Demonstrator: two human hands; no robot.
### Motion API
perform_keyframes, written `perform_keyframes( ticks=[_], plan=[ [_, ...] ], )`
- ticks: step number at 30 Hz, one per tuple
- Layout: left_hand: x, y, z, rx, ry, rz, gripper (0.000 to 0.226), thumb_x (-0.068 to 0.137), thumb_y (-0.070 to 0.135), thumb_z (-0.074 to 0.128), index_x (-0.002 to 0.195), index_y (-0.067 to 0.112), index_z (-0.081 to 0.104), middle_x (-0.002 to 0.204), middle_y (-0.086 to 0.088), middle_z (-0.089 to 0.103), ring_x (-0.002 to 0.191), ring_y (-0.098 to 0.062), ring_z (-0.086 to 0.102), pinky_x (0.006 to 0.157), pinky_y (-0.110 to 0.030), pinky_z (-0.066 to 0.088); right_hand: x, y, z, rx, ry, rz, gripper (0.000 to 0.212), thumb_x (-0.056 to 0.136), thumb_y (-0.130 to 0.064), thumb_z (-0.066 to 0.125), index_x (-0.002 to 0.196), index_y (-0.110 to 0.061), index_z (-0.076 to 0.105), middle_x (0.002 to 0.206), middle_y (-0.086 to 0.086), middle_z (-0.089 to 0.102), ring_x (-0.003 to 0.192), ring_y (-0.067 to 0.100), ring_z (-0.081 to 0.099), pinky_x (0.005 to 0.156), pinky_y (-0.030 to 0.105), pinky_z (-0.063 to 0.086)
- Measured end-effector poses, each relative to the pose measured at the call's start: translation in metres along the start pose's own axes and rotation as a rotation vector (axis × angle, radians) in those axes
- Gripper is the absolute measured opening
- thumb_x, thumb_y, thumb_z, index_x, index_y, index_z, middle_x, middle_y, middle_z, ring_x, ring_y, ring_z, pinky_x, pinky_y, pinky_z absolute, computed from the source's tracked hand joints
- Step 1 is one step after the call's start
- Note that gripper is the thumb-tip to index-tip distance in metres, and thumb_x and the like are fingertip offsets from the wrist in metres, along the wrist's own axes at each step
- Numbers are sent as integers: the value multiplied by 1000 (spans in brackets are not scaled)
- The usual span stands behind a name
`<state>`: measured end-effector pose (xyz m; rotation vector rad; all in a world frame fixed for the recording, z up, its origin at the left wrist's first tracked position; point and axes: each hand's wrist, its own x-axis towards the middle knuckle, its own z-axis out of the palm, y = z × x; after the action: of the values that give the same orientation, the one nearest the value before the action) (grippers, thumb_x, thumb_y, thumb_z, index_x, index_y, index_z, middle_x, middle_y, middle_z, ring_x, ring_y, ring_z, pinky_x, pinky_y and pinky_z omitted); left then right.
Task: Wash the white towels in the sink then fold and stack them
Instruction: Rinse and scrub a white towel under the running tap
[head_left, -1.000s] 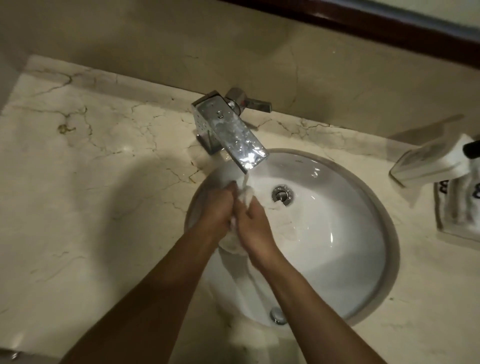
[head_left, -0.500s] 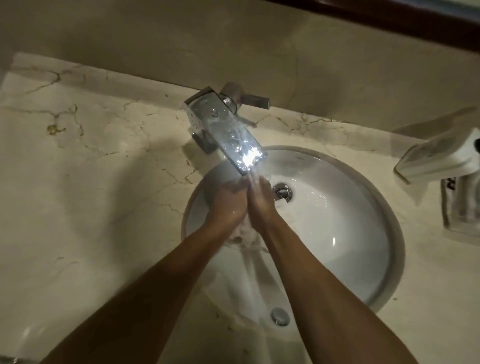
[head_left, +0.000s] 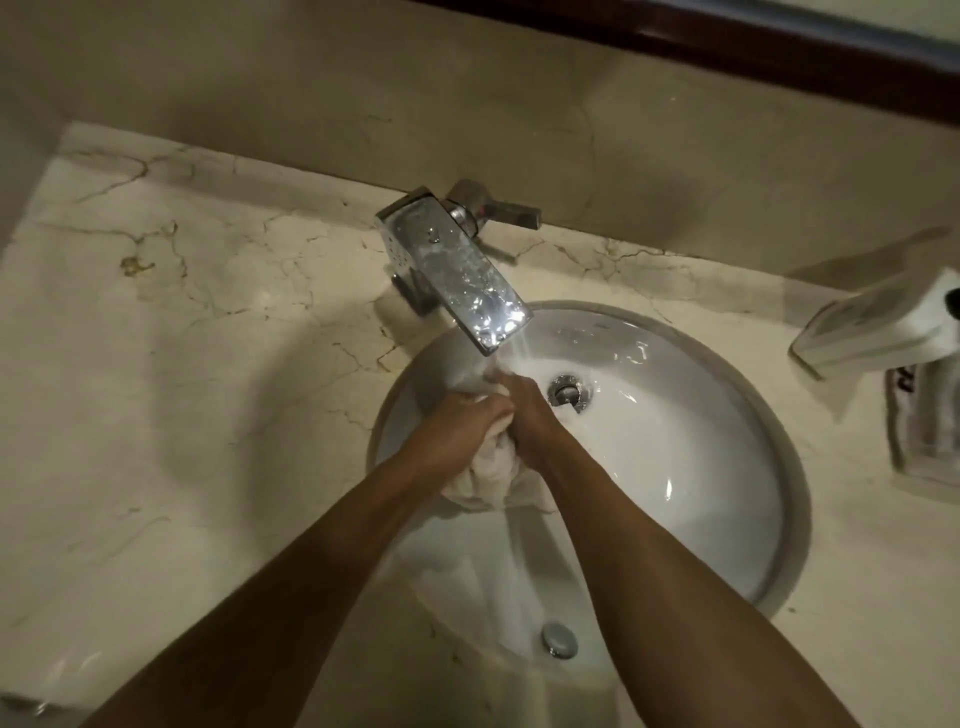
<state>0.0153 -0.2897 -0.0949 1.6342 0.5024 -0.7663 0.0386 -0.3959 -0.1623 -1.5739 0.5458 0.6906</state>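
Head view, looking down into round white sink (head_left: 717, 519) set in veined marble counter (head_left: 182, 389). Left hand (head_left: 457, 431) and right hand (head_left: 530, 415) pressed close together over the basin's left half, fingers of both curled tight round a bunched white towel (head_left: 485, 475). Towel squeezed between the palms, its loose end hanging down below them toward the basin floor. Chrome faucet (head_left: 457, 275) just above the knuckles, water running from its spout onto towel and hands. Drain (head_left: 569, 389) just right of right hand. Folded white item (head_left: 878, 322), possibly another towel, at far right of counter.
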Motion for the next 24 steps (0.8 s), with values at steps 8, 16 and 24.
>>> perform_keyframes(
  ticks=[8, 16, 24],
  plan=[
    [6, -42, -28, -966, -217, -71, 60, 93, 41, 60, 142, 8, 51, 144, -20, 52, 136, -38, 46, 116, -52, 33, -39, -6, -17, 644, -4, 147, 29, 105, -21, 42, 99, -2, 64, 90, 15, 72, 84, 26, 71, 78, 33, 58],
    [0, -37, -21, -1073, -283, -417, 38, 84, 16, 52, 107, -9, 70, 112, -20, 69, 102, -32, 69, 93, -41, 55, -70, 7, -9, 728, -122, 266, 46, 105, -32, 43, 125, 4, 64, 123, 23, 68, 113, 30, 68, 98, 38, 54],
    [7, -12, -30, -922, -45, -135, 38, 58, 9, 57, 95, 3, 55, 89, -12, 56, 77, -29, 62, 79, -35, 57, -84, -21, -26, 922, -65, 49, 49, 105, -31, 39, 138, 3, 52, 135, 25, 60, 129, 38, 56, 111, 50, 42]
  ],
)
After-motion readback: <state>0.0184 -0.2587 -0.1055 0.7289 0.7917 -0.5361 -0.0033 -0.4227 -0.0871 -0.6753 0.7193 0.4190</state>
